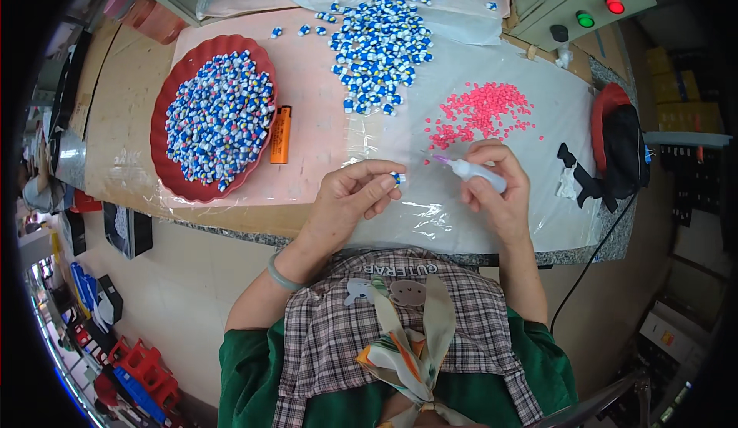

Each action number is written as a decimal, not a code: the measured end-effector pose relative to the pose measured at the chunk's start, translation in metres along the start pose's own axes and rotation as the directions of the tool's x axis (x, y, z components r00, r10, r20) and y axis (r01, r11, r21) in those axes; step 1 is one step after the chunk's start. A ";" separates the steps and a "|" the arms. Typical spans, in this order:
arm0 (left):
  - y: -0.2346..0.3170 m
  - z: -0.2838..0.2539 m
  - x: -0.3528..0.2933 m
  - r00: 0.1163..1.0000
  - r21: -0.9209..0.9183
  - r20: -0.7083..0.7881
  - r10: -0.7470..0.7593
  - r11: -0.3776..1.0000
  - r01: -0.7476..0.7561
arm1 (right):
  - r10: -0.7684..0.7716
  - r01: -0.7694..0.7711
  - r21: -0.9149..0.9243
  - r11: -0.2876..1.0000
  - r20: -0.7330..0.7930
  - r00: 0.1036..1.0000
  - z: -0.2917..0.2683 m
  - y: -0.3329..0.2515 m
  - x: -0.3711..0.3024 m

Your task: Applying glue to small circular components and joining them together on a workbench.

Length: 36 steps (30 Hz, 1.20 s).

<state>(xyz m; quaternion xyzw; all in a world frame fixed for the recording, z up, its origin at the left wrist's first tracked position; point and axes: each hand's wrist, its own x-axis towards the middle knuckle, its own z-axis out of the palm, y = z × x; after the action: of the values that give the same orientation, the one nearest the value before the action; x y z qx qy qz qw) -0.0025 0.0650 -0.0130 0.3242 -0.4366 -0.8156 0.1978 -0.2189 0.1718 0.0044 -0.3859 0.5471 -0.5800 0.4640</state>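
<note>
Between the thumb and forefinger of my left hand (350,194) is a small blue-and-white piece (397,179). My right hand (498,190) grips a translucent squeeze bottle (478,174) with a purple needle tip that points up and left. Just beyond that tip, tiny pink pieces (484,111) lie scattered on the plastic sheet. Many more blue-and-white pieces (380,40) spread in a trail down from the far side. To the left, a red scalloped tray (159,132) is heaped with such pieces.
An orange box cutter or similar flat tool (281,134) lies against the tray's right side. At the far right are a black bag (624,147) and a black strap (588,182). A metal housing with red and green buttons (586,19) stands at the back right. A cable hangs off the right edge.
</note>
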 end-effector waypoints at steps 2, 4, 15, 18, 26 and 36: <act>0.001 0.003 -0.002 1.000 0.040 -0.002 0.021 0.999 -0.021 | -0.091 0.091 -0.008 0.996 -0.069 0.993 -0.001 -0.001 -0.001; 0.004 0.004 -0.005 0.999 0.080 0.005 0.040 0.996 -0.041 | -0.108 0.106 -0.020 0.994 -0.131 0.986 0.009 -0.006 -0.002; 0.002 0.004 -0.008 0.980 0.343 0.051 0.193 0.918 -0.199 | -0.433 0.354 -0.514 0.781 -0.038 0.901 0.022 -0.016 -0.010; 0.000 0.003 -0.007 0.971 0.373 0.072 0.227 0.897 -0.237 | -0.476 0.387 -0.584 0.713 0.001 0.880 0.020 -0.013 -0.012; -0.002 0.004 -0.006 0.973 0.361 0.078 0.218 0.903 -0.231 | -0.495 0.409 -0.616 0.674 0.035 0.868 0.022 -0.014 -0.013; -0.007 0.004 -0.004 0.946 0.364 0.056 0.318 0.876 -0.316 | -0.585 0.518 -0.684 0.514 0.163 0.795 0.023 -0.017 -0.007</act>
<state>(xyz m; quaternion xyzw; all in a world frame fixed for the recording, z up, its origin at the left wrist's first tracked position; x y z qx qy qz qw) -0.0032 0.0737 -0.0159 0.2819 -0.6281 -0.6749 0.2656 -0.1965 0.1718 0.0238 -0.6583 0.5922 -0.4620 0.0492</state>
